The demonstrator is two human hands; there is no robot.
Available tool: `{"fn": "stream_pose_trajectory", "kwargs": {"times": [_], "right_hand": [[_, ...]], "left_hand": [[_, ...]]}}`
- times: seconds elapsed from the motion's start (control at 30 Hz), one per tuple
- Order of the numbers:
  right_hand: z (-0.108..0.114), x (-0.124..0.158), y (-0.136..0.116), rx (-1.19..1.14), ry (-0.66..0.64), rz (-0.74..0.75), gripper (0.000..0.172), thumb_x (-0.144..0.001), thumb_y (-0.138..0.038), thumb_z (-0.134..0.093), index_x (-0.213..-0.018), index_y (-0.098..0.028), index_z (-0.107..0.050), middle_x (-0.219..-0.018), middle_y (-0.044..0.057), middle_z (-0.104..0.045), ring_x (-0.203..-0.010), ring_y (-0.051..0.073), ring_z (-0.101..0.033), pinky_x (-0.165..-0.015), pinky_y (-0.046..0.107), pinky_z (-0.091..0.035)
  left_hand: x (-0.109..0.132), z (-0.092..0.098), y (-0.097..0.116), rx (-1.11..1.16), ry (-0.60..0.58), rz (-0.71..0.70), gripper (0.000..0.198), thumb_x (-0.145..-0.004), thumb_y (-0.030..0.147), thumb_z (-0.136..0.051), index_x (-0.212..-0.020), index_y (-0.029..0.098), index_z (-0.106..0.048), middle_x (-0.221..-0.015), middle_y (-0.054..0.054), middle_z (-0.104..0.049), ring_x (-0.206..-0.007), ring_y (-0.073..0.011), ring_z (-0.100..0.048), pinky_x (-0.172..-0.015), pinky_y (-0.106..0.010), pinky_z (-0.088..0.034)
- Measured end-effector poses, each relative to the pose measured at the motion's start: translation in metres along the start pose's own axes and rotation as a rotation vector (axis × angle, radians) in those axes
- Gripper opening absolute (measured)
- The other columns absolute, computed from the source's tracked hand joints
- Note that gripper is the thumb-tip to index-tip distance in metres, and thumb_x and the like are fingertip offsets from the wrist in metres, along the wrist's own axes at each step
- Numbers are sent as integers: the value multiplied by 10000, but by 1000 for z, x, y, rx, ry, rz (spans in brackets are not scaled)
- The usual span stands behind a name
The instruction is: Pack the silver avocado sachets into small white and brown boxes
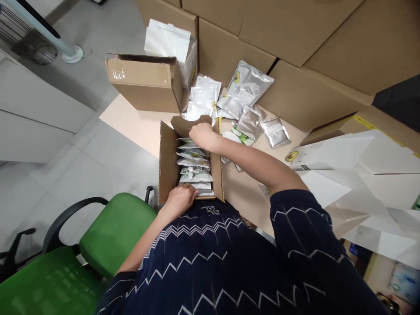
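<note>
Your left hand (179, 199): fingers curled over box (166, 162) near rim | pouches (194, 168) packed inside box, on worktop (138, 124) | your right hand (201, 134): fingers down at far end, grip hidden, cannot tell | loose pouches (247, 87) beyond

The fingers of the right hand (202, 134) curled down out of sight at the far end of the carton (167, 162), so whether they pinched anything could not be told. The left hand (180, 199) hid its fingertips at the near end. The packed pouches (194, 164) showed only their top edges, and their print was too small to read. The stacked cartons (295, 26) ran off the top edge, and the green chair (114, 227) off the bottom-left.
</note>
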State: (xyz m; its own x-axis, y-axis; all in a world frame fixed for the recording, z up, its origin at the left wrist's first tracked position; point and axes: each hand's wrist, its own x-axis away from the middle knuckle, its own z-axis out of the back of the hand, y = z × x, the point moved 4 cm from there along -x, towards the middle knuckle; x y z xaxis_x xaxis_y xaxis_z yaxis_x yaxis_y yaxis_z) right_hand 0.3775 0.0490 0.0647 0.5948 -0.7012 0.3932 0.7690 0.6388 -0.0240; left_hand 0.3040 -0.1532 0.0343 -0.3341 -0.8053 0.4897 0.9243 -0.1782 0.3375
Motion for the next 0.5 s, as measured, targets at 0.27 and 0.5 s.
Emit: {"fn": "stream_pose_trajectory", "kwargs": {"times": [0.27, 0.5], "right_hand": [[12, -2, 1, -154, -87, 104, 294, -864, -27, -543, -1050, -64, -767, -1115, 209, -748, -1074, 280, -710, -884, 346, -546], [6, 66, 109, -1033, 793, 53, 358, -1009, -313, -407, -1195, -195, -690, -970, 25, -743, -818, 124, -678, -804, 272, -540]], "left_hand": [[-20, 1, 16, -14, -30, -23, 365, -1029, 336, -416, -1285, 178, -623, -1255, -129, -681, -1162, -254, -630, -961, -338, -493], [-20, 7, 14, -33, 8, 31, 411, -1045, 356, -368, -1313, 165, -615, -1214, -133, -701, -1115, -248, -645, -944, -338, -489]]}}
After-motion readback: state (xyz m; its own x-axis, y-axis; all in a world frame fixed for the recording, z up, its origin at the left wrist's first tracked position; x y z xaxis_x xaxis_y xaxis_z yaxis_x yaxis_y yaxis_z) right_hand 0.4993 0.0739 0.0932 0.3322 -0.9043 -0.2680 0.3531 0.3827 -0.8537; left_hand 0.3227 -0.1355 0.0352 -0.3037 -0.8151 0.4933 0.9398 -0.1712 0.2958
